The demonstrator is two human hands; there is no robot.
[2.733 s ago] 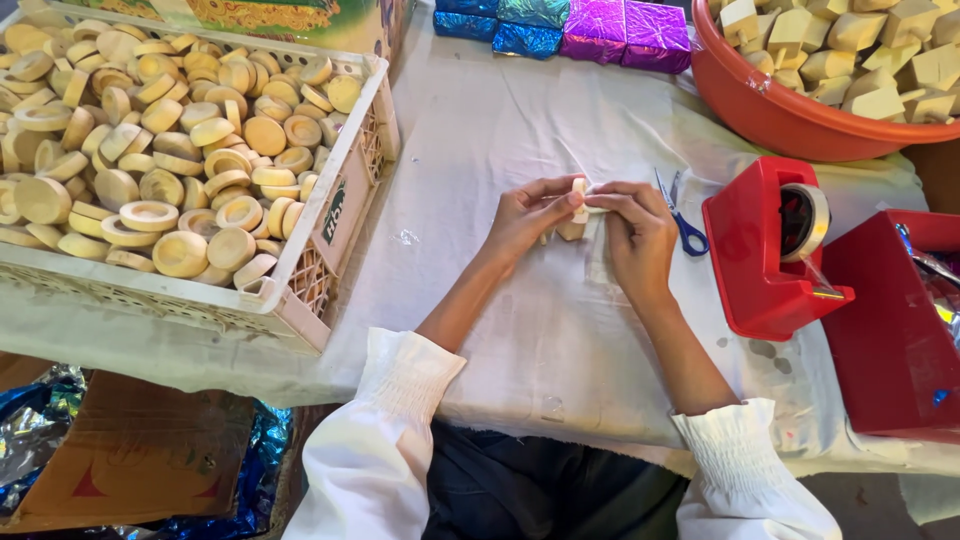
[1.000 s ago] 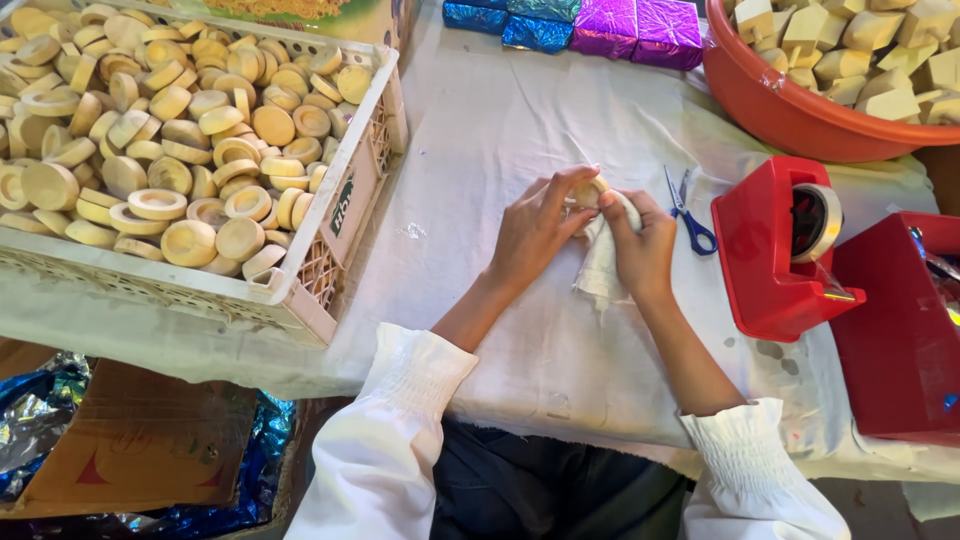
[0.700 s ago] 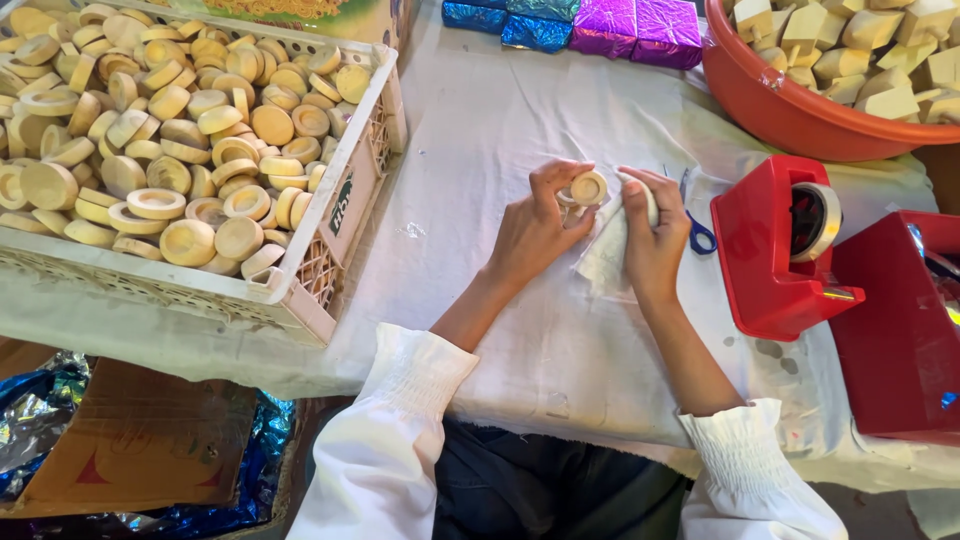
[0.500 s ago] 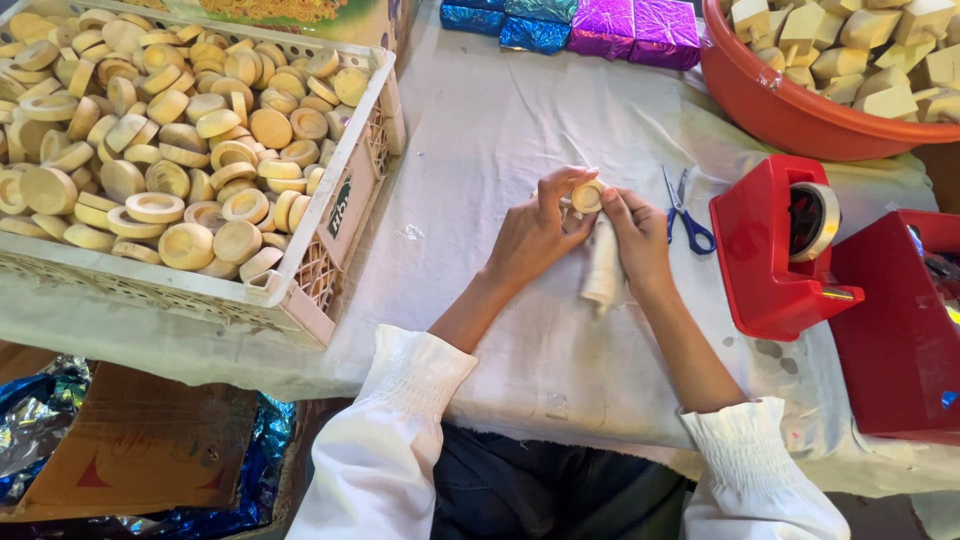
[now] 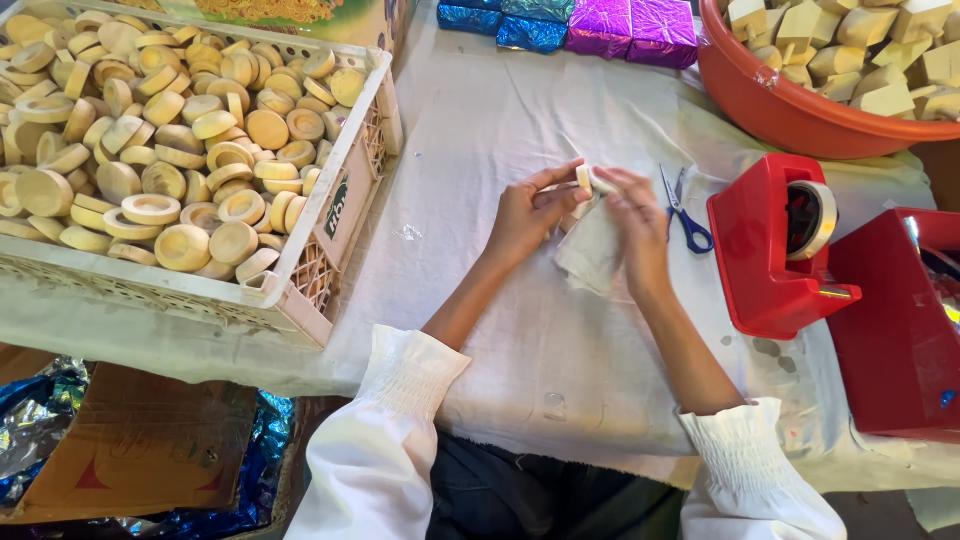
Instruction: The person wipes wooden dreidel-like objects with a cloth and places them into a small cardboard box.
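Near the middle of the bench (image 5: 520, 330), my left hand (image 5: 522, 212) pinches a small round puck (image 5: 583, 177) at its fingertips while my right hand (image 5: 640, 225) closes its grip on a pale cloth (image 5: 592, 250) draped beneath it. A crate (image 5: 340, 200) at the left edge brims with similar pucks; the orange tub (image 5: 790, 110) at the far right corner holds pale blocks.

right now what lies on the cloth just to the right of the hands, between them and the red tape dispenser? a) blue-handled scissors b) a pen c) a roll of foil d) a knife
a: blue-handled scissors lie on the white cloth between the right hand and the red tape dispenser, apart from both.
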